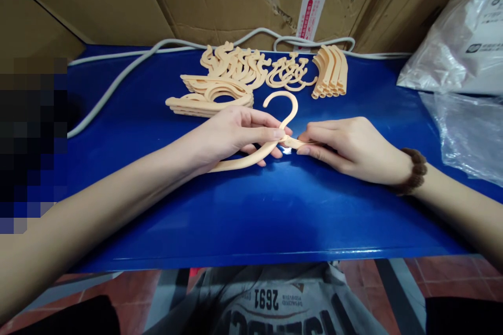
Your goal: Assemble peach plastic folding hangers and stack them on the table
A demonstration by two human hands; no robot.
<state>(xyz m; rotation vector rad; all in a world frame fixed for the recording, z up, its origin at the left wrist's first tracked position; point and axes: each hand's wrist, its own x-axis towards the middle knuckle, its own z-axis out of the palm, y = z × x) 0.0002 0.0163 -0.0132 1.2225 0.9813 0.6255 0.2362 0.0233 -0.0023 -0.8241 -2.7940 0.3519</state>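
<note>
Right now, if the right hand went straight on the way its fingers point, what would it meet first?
Probably the fingertips of the left hand: the right hand points left over the blue table, and both pinch the peach plastic hanger at its middle, nearly touching.

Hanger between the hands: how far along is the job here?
Done: a flat stack of peach parts lies behind the hands; finished or not, I cannot tell. In hand: the left hand grips a hooked hanger while the right hand pinches an arm piece at its joint. Left: loose hooks and curved arms at the back.
</note>
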